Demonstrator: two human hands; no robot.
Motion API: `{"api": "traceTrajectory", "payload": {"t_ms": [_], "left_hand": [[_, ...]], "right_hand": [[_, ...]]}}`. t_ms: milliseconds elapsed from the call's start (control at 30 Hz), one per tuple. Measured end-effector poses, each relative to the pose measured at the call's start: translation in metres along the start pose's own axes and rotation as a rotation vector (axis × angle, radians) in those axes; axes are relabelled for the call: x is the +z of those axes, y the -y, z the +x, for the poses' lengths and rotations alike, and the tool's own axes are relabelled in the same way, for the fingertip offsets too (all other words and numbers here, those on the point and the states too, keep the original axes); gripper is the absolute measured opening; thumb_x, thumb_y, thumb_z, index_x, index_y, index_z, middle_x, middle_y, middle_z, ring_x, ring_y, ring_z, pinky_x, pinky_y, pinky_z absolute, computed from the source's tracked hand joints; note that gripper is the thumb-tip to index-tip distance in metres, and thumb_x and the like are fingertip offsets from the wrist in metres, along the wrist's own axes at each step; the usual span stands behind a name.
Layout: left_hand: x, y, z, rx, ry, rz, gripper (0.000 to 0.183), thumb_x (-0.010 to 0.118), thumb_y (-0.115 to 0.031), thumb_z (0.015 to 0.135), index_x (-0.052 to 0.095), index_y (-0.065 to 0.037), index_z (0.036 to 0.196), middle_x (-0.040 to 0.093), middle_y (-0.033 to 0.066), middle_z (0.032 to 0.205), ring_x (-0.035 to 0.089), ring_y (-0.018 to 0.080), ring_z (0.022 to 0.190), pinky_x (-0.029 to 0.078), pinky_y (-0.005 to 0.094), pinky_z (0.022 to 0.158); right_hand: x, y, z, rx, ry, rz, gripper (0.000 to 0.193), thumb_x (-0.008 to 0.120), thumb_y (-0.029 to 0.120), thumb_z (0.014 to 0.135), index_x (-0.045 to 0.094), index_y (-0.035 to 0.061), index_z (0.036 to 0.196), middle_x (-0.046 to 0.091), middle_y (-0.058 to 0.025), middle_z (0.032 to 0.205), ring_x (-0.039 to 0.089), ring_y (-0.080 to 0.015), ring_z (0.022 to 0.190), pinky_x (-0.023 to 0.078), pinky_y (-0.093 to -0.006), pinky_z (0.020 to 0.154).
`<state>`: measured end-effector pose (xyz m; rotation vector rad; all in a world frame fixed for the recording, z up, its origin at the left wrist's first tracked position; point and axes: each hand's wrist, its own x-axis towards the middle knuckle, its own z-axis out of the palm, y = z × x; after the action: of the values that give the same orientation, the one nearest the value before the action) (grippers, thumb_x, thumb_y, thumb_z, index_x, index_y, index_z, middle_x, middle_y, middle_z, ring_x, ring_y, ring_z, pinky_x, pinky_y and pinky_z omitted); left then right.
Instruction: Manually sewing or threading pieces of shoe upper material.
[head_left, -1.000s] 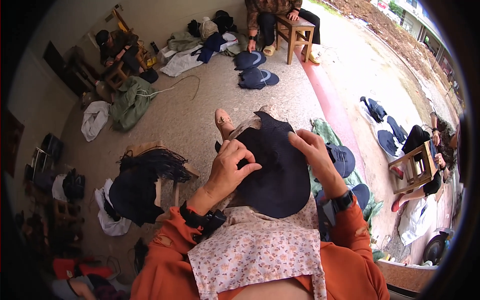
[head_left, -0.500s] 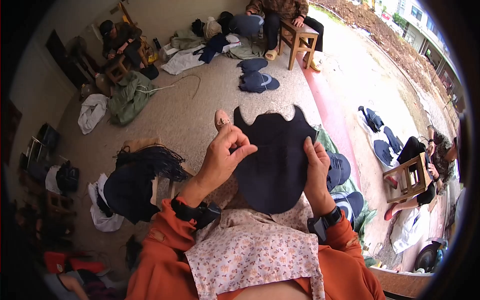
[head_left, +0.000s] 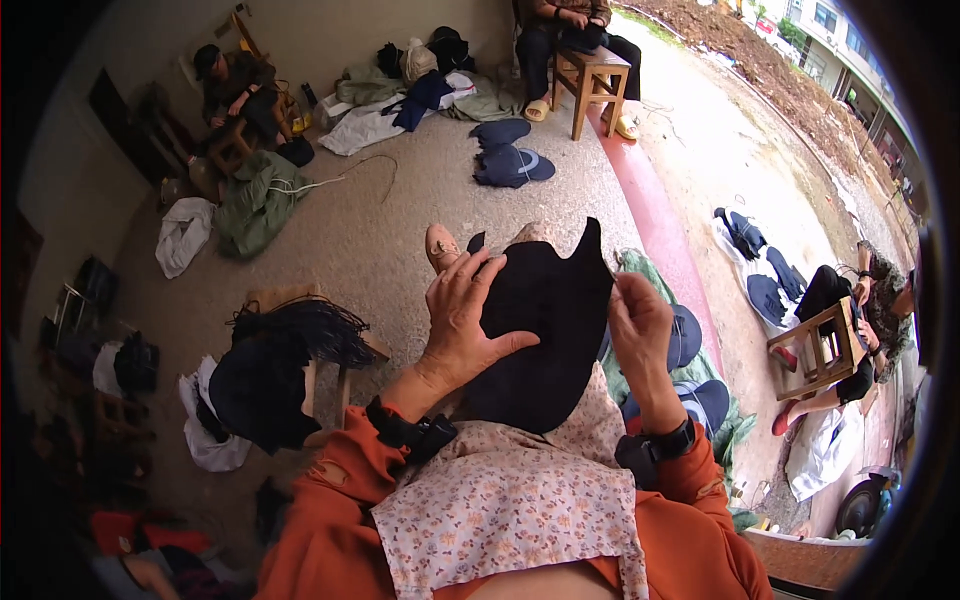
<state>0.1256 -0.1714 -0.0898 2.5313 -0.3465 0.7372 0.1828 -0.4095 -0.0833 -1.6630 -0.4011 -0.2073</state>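
In front of my lap stands a dark navy cloth piece (head_left: 545, 325) with a rounded bottom and pointed corners at its top. My left hand (head_left: 465, 320) lies over its left side, fingers stretched and thumb spread across the cloth. The right edge of the piece, near its upper corner, is pinched between the thumb and fingers of my right hand (head_left: 642, 320). Whether a thread is in that pinch is too small to tell. A floral apron (head_left: 510, 500) covers my lap below the cloth.
To my left, a wooden stool (head_left: 345, 385) carries a bundle of dark cords (head_left: 325, 330) and dark cloth pieces (head_left: 262, 390). Dark blue caps (head_left: 700, 405) lie on green sheeting to my right. Other people sit around, and caps (head_left: 515, 165) lie on the floor ahead.
My left hand has opened from a pinch and spread over the cloth's left side. My right hand has moved to pinch the edge, and the cloth has turned and tilted.
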Motion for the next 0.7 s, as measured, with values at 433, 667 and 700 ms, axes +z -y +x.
{"api": "traceTrajectory", "payload": {"t_ms": [433,667,700], "left_hand": [[0.011,-0.004,-0.002,0.066,0.038,0.048,0.111,0.06,-0.074,0.08,0.02,-0.001,0.154,0.03,0.0225,0.153,0.027,0.0436,0.142,0.023,0.0536,0.114],[0.021,0.008,-0.007,0.076,-0.014,-0.098,0.12,0.059,-0.078,0.076,0.015,0.001,0.154,0.027,0.0254,0.154,0.025,0.0435,0.143,0.02,0.0539,0.116],[0.022,0.009,-0.008,0.086,-0.004,-0.111,0.12,0.06,-0.078,0.076,0.015,0.0,0.155,0.027,0.025,0.154,0.025,0.0436,0.143,0.019,0.0534,0.117]], "right_hand": [[0.038,-0.018,0.006,0.246,0.224,0.261,0.018,0.075,0.014,0.09,0.058,0.0071,0.088,0.057,0.0066,0.073,0.048,-0.0004,0.065,0.038,-0.0179,0.056],[0.035,-0.026,0.003,0.477,0.126,0.637,0.019,0.073,0.02,0.092,0.059,0.0092,0.085,0.056,0.0058,0.073,0.045,-0.0019,0.059,0.033,-0.0159,0.054],[0.035,-0.029,0.001,0.458,0.129,0.591,0.019,0.073,0.02,0.092,0.059,0.0088,0.086,0.056,0.0054,0.074,0.045,-0.002,0.061,0.033,-0.0162,0.055]]}}
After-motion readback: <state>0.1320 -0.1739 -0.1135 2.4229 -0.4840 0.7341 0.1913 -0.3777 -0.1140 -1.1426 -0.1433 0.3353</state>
